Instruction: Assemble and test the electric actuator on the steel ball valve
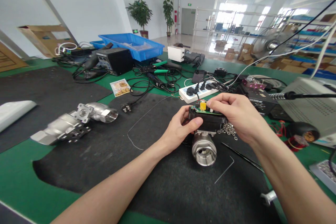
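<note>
A black actuator housing [210,121] stands upright on a steel ball valve [204,149] in front of me. My left hand [181,125] grips the housing's left side, thumb across its front. On top lies a green circuit board [194,109] carrying a yellow component [203,106]. My right hand [233,112] is closed in a pinch at the board's right part, just beside that component; whatever is between the fingertips is hidden. Several small metal nuts or washers [229,130] lie below my right hand. A hex key [226,170] and dark tweezers [243,156] rest on the mat nearby.
Two steel valves [76,122] lie to the left on the black mat [110,164]. Behind the housing sits a white power strip [194,93] with plugs and tangled cables. A wrench [268,197] is at the lower right. Blue bin [133,45] and black power unit [115,61] stand farther back.
</note>
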`<state>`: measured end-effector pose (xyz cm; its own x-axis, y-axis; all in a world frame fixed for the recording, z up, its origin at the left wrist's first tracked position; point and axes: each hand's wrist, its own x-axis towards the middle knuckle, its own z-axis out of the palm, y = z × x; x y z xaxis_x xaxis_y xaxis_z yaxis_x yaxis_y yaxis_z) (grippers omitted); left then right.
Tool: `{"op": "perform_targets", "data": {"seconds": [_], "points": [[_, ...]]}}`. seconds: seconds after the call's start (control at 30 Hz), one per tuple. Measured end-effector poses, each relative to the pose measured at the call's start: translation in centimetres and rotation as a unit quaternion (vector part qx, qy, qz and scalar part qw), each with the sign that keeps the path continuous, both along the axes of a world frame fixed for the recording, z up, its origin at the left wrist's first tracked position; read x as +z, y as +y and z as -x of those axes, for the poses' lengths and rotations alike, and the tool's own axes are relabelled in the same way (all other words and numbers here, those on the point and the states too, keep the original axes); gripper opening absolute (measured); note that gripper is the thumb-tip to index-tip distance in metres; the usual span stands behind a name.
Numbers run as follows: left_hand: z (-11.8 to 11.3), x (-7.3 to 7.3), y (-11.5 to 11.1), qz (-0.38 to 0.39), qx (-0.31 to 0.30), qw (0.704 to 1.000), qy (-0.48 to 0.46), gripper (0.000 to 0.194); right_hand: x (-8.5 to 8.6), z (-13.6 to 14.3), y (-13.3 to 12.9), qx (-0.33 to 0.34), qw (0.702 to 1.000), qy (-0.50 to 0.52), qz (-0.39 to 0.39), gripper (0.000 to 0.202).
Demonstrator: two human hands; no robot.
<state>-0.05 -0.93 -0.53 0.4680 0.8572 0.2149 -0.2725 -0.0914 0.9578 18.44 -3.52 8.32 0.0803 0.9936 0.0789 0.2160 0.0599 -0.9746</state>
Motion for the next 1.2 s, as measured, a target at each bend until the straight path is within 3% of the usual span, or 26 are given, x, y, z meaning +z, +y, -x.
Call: {"op": "perform_targets", "data": {"seconds": [1.2], "points": [[0.11,0.12,0.01,0.0,-0.002,1.0,0.004,0.053,-0.22,-0.08,0.05,-0.002,1.0,0.009,-0.003,0.016]]}}
